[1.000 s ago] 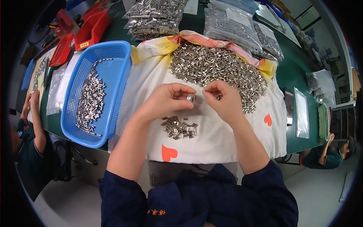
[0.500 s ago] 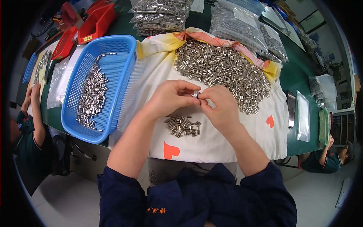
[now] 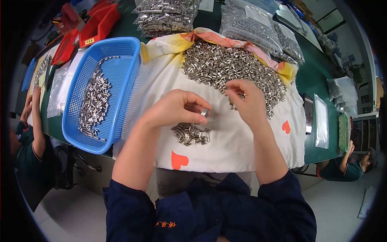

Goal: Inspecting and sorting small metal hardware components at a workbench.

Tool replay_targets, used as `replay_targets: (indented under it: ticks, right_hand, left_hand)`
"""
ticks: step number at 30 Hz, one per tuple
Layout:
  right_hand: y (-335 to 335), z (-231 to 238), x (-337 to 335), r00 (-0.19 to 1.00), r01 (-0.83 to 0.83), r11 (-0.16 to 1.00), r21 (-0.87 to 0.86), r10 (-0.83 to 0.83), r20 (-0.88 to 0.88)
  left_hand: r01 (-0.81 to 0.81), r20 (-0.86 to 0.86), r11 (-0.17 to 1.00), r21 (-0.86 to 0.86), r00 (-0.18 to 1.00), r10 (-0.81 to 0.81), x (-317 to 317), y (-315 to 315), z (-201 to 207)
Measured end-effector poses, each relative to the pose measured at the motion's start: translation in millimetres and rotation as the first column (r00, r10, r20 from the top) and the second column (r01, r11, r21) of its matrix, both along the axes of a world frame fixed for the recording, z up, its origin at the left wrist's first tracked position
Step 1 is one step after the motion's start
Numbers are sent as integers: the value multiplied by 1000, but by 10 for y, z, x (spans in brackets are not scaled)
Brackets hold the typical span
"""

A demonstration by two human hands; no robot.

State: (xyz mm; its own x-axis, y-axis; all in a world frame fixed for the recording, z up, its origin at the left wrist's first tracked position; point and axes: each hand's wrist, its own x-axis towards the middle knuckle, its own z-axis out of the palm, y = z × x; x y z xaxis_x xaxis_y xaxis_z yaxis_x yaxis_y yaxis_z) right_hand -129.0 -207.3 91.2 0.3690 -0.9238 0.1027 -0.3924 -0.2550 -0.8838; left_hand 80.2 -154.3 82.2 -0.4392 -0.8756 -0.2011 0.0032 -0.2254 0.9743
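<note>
Between the thumb and fingers of my left hand (image 3: 179, 108) is a small shiny ring-like metal piece (image 3: 204, 112), held above the white cloth. My right hand (image 3: 250, 103) hovers at the near edge of a large heap of short metal cylinders (image 3: 225, 60), its thumb and forefinger curved and apart. I see nothing between those fingertips, though the palm side is partly hidden. Just below my left hand lies a small pile of the same cylinders (image 3: 191, 134). Further left, a blue plastic basket (image 3: 131, 86) contains many more.
The white cloth (image 3: 217, 157) with red hearts covers the green table. Bags of metal parts (image 3: 248, 26) and another stack of bags (image 3: 165, 18) stand behind. Red bins (image 3: 98, 24) are at far left. A phone (image 3: 308, 109) lies rightward. Two co-workers sit at either side.
My right hand has let go of the piece and moved right, to the heap's near edge. My left hand keeps the ring-like piece, slightly lower and further left.
</note>
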Motion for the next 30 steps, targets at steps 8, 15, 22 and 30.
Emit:
replay_targets:
  ticks: [8, 15, 22, 30]
  right_hand:
    - [-20, -176, 68, 833, -185, 821, -540, -161, -529]
    - [-42, -203, 49, 837, -184, 830, -527, -150, -527]
    - [-24, -178, 30, 836, -189, 850, -492, -124, -535]
    - [-35, -264, 102, 833, -178, 750, -638, -231, -504]
  left_hand:
    - [45, 34, 999, -9, 998, -45, 10, -7, -2]
    - [39, 53, 999, -27, 998, -37, -7, -13, -37]
    - [41, 52, 999, -26, 998, -40, -2, -23, -53]
    - [27, 17, 1000, -15, 999, -27, -39, -47, -28]
